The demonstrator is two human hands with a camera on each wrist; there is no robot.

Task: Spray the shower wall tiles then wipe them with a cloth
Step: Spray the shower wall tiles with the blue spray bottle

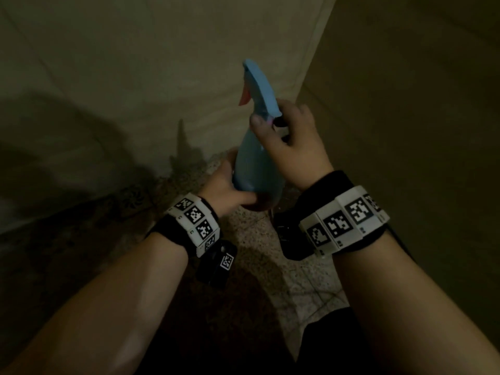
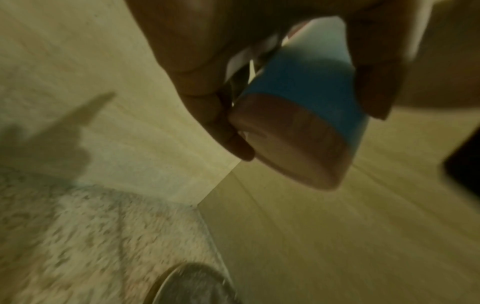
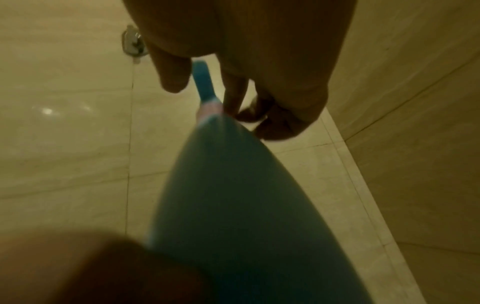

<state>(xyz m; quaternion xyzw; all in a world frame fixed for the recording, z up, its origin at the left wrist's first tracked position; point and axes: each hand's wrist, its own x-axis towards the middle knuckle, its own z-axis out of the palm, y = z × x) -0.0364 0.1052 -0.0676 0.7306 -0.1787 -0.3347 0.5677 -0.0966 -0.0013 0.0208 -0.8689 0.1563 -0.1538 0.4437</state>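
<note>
A: Where is the bottle (image 1: pixel 254 161)?

B: In mid-air between both hands, in front of the corner where two tiled walls meet. It is blue, with a blue spray head and a reddish trigger (image 1: pixel 244 96) pointing up and left toward the wall (image 1: pixel 135 63).

A: What is the left hand (image 1: pixel 224 182) doing?

B: It grasps the bottle's base. The left wrist view shows the fingers (image 2: pixel 207 82) curled along one side and the thumb (image 2: pixel 376 82) on the other, with the brownish bottom of the bottle poking out below them.

A: And the right hand (image 1: pixel 295 142)?

B: It sits at the neck, just below the spray head. The thumb (image 1: pixel 259 125) lies across the neck on the near side and the other fingers curl round the far side, so it grips the neck.

A: Is the bottle upright?

B: Tilted, with the head leaning away from the person.

A: What else is around?

B: A speckled floor (image 1: pixel 259 239) below the hands, a round metal drain (image 2: pixel 192 286) in the left wrist view, and a metal fitting (image 3: pixel 131 42) on the wall in the right wrist view. Both wrists carry bands (image 1: pixel 197 220) with black-and-white markers. The light is dim, and the cloth is not in any view I can make out.
</note>
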